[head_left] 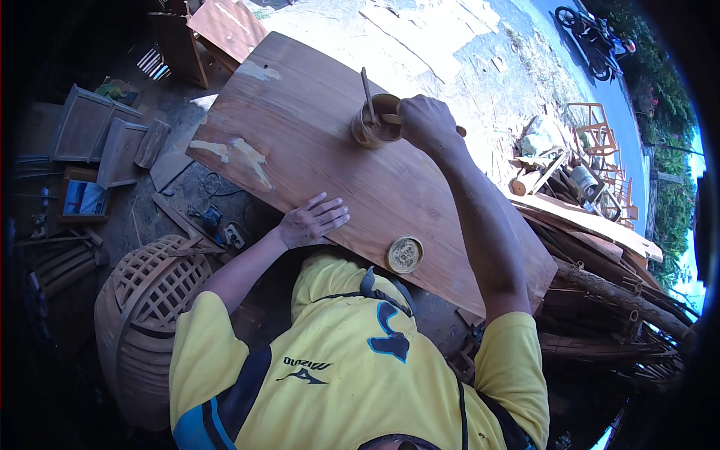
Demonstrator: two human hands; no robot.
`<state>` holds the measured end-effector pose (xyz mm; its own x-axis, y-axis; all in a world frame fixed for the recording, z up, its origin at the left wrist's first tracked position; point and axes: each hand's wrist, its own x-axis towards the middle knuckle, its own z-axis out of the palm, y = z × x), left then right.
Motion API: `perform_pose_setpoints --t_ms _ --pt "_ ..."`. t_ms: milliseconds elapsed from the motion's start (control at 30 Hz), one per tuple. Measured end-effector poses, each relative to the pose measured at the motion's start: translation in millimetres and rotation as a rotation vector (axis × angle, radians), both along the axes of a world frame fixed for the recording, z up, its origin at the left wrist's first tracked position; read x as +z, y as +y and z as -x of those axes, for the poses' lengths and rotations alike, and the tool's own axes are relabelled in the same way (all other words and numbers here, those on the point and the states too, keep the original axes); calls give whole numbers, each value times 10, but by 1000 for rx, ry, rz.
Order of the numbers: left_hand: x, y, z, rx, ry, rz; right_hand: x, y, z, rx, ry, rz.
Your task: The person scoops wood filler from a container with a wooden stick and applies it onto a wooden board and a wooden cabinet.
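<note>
A wide brown wooden panel [300, 142] lies in front of me, with pale filler-like patches toward its left end. On it stands a round can [360, 133] with brownish paste inside and a thin stick [367, 94] leaning out of it. My right hand [427, 124] is closed around a wooden-handled tool [391, 118]. The tool's front end reaches into the can, so its working tip is hidden. My left hand [313, 220] rests on the panel's near edge, fingers spread and holding nothing. Near that edge, to the right, sits a round paste-stained lid [405, 255].
A slatted wooden chair or basket-like piece [154, 300] stands at my lower left. Drawers and boxes [86, 127] lie farther left, with a blue power tool [206, 217] on the ground. Stacked timber [600, 292] fills the right side; a motorcycle [596, 41] is parked beyond.
</note>
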<state>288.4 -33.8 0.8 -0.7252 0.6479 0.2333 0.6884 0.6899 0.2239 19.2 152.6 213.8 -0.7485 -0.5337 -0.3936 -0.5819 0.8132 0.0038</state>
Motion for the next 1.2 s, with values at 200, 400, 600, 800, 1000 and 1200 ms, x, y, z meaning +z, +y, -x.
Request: perform_pose_setpoints --t_ms 200,400,600,800,1000,1200 --pt "-17 14 16 -19 -40 -1 -167 89 86 -8 -74 -29" --pt "6 0 -11 2 -61 9 -24 453 168 -198 -209 111" --pt "1 13 12 -1 -59 -17 -3 660 221 -318 -287 242" --pt "92 35 10 24 -86 21 44 659 152 -369 -288 284" --pt "149 39 35 35 -169 31 -107 757 -36 -331 -176 301" --pt "170 67 64 70 -165 90 -209 516 -168 -110 38 287"
